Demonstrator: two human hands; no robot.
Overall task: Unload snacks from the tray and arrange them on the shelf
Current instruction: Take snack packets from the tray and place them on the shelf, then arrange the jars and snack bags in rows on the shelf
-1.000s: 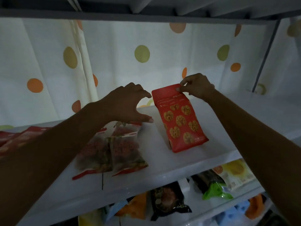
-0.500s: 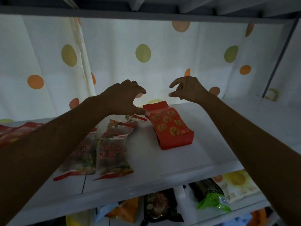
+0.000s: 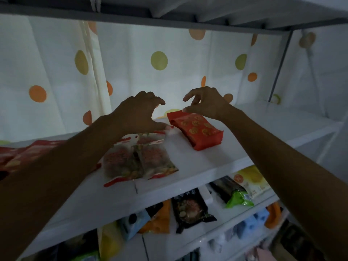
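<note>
On the shelf [image 3: 197, 166] at 12 o'clock, the red bag [image 3: 195, 131] now lies released (placed); both hands' grips, left [image 3: 140, 113] and right [image 3: 205, 103], open, empty

Your left forearm [image 3: 62, 166] covers most of the red packets [image 3: 28, 153] at nine o'clock. The print on the red cookie bag [image 3: 195, 130] is too blurred for you to read, and at six o'clock the frame cuts off the lower-shelf packets [image 3: 111, 240].

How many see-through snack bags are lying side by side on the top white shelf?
2. One clear snack bag lies on the left, partly under the left forearm; the other clear snack bag lies right beside it, left of the red cookie bag. The arm may hide more.
</note>
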